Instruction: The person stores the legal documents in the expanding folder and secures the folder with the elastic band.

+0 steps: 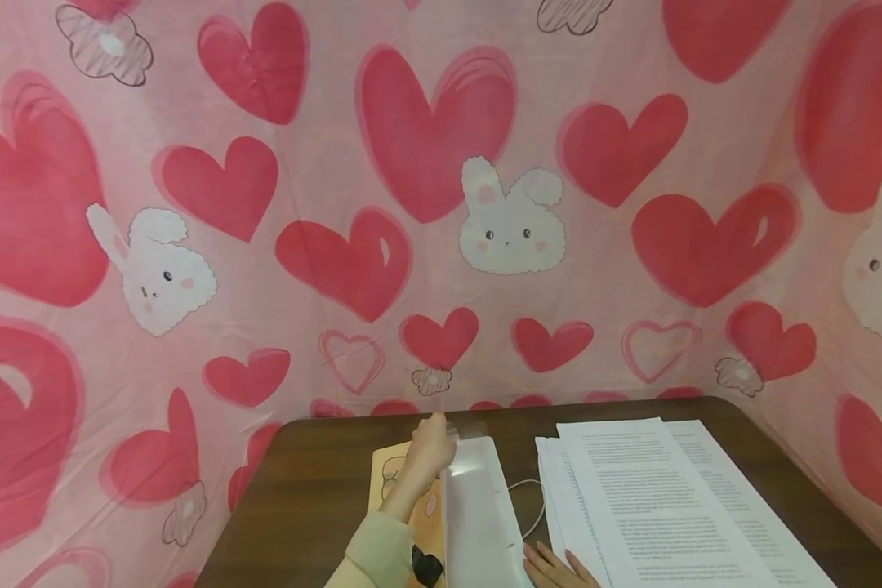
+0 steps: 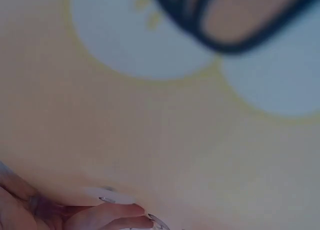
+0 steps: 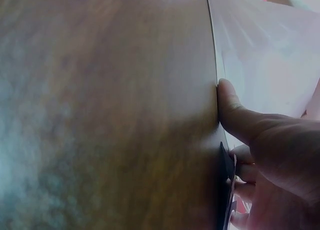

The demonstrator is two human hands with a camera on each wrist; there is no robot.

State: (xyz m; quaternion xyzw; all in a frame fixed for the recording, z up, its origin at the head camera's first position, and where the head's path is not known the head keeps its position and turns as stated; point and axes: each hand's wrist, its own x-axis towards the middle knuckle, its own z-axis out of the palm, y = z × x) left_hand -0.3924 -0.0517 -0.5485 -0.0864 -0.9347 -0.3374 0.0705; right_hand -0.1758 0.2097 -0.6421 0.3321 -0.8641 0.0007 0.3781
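Note:
An opened ring binder (image 1: 478,498) has an orange cartoon cover (image 1: 432,510) on its left and translucent white plastic sleeves on its right. My left hand (image 1: 429,447) grips the binder at the far end of its spine, fingers curled; clear plastic sticks out beside it. In the left wrist view the left fingers (image 2: 107,216) lie against a metal ring (image 2: 157,221), and what they pinch is partly hidden. My right hand (image 1: 559,565) touches the binder's near right edge with fingers fairly straight. In the right wrist view its thumb (image 3: 229,97) rests along that edge.
Printed sheets (image 1: 647,498) lie in an overlapping stack to the right. A thin white cord (image 1: 540,510) loops between binder and papers. A black heart-shaped piece (image 1: 428,565) sits by the left sleeve. Pink patterned cloth (image 1: 426,269) hangs behind the wooden table (image 1: 301,490).

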